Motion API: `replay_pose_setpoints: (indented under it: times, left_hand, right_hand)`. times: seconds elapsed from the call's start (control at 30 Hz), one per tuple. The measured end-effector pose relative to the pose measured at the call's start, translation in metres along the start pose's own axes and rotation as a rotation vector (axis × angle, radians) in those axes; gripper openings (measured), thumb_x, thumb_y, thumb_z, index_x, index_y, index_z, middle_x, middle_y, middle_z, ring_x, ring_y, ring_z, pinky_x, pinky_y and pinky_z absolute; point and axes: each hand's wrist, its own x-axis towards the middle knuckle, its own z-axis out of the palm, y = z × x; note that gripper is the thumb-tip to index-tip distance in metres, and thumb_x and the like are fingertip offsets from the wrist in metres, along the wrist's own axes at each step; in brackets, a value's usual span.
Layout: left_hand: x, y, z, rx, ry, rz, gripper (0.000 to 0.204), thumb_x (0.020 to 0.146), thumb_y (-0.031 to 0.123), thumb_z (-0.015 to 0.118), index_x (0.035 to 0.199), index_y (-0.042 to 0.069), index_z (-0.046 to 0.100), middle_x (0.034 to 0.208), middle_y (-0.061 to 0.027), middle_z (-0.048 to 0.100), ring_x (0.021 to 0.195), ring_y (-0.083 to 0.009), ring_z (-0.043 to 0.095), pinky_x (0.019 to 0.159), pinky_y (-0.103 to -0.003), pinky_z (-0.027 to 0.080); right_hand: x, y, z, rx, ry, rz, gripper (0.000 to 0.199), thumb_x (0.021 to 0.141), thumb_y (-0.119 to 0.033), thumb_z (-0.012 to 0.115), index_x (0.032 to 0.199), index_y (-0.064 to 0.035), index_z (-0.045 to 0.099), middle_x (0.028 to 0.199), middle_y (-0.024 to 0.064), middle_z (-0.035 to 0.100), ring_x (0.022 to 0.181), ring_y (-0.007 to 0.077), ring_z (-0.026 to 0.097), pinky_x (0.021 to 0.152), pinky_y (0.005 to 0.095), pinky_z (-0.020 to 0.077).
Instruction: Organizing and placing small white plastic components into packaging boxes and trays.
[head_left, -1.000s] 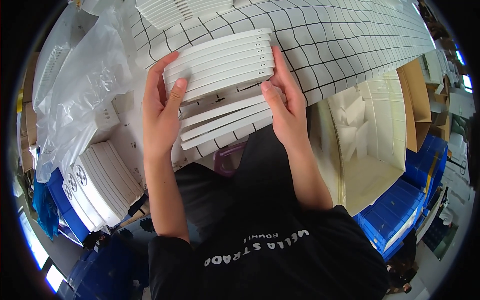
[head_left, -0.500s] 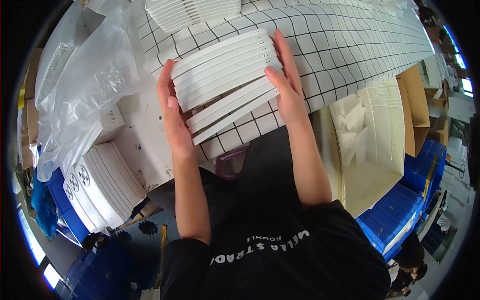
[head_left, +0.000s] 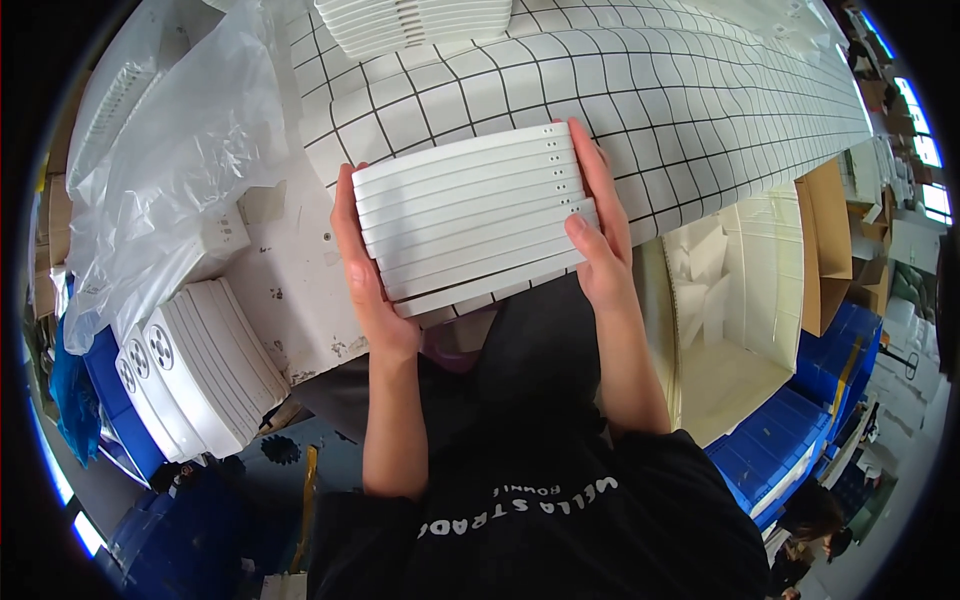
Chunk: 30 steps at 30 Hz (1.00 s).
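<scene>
Between my two hands is a stack of white plastic panels (head_left: 465, 215), several long flat pieces lying edge to edge with small dark holes near their right ends. My left hand (head_left: 372, 285) presses the left ends, its fingers running up along that side. At the right ends, my right hand (head_left: 602, 240) clasps the stack, thumb on the near panels and fingers along the far side. A thin dark gap shows beside the nearest panel. The stack is over the near edge of a table with a white, black-checked cloth (head_left: 690, 130).
Another white slotted stack (head_left: 415, 25) stands at the far side. Clear plastic wrap (head_left: 190, 150) covers white parts on the left. White panels with round vents (head_left: 215, 365) stand lower left. To the right are an open carton (head_left: 740, 370) with white pieces and blue crates (head_left: 775, 435).
The panels, fanned apart at the near side before, now lie nearly even and close together. Both hands and the stack have come nearer to me and slightly right.
</scene>
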Motion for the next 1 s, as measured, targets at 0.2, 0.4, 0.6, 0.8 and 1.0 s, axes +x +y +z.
replay_pose_setpoints:
  times: [0.2, 0.4, 0.6, 0.8, 1.0]
  left_hand:
    - [0.007, 0.03, 0.008, -0.01, -0.081, -0.042, 0.09, 0.099, 0.06, 0.029, 0.161, -0.005, 0.017, 0.167, -0.0203, 0.022, 0.153, -0.0301, 0.025, 0.124, -0.044, 0.016]
    - [0.004, 0.023, 0.001, -0.075, -0.149, -0.019, 0.088, 0.098, 0.045, 0.046, 0.162, -0.003, 0.011, 0.17, -0.0191, 0.014, 0.157, -0.0291, 0.014, 0.125, -0.042, 0.011]
    - [0.012, 0.026, -0.005, -0.133, -0.063, -0.164, 0.073, 0.097, 0.022, 0.047, 0.161, -0.002, 0.022, 0.164, -0.0205, 0.027, 0.152, -0.0292, 0.028, 0.124, -0.039, 0.019]
    - [0.022, 0.034, -0.002, -0.263, 0.035, -0.322, 0.066, 0.095, 0.007, 0.045, 0.159, 0.0, 0.029, 0.159, -0.0207, 0.037, 0.145, -0.0278, 0.04, 0.119, -0.037, 0.032]
    - [0.025, 0.033, -0.003, -0.295, 0.081, -0.394, 0.066, 0.096, 0.008, 0.046, 0.16, 0.002, 0.029, 0.157, -0.0202, 0.041, 0.143, -0.0271, 0.043, 0.117, -0.036, 0.035]
  right_hand:
    - [0.008, -0.009, -0.002, -0.04, -0.021, 0.025, 0.082, 0.091, -0.02, 0.06, 0.16, 0.0031, 0.022, 0.166, 0.0181, 0.023, 0.151, 0.0307, 0.027, 0.121, 0.0412, 0.0226]
    - [0.008, -0.014, 0.005, 0.085, -0.012, 0.11, 0.082, 0.092, -0.013, 0.056, 0.162, 0.0041, 0.016, 0.169, 0.0163, 0.022, 0.155, 0.0225, 0.022, 0.123, 0.034, 0.0174]
    - [0.001, -0.026, 0.014, 0.132, 0.034, 0.138, 0.077, 0.095, -0.008, 0.052, 0.162, 0.0038, 0.015, 0.169, 0.0162, 0.022, 0.154, 0.0206, 0.024, 0.122, 0.0319, 0.0188]
    - [0.002, -0.029, 0.019, 0.117, 0.112, 0.199, 0.075, 0.096, -0.007, 0.051, 0.162, 0.0039, 0.017, 0.167, 0.0158, 0.027, 0.151, 0.0188, 0.03, 0.12, 0.0301, 0.0221]
    - [-0.007, -0.028, 0.02, 0.098, 0.115, 0.185, 0.075, 0.096, -0.006, 0.051, 0.162, 0.004, 0.016, 0.166, 0.0149, 0.029, 0.148, 0.0178, 0.033, 0.119, 0.0301, 0.0244]
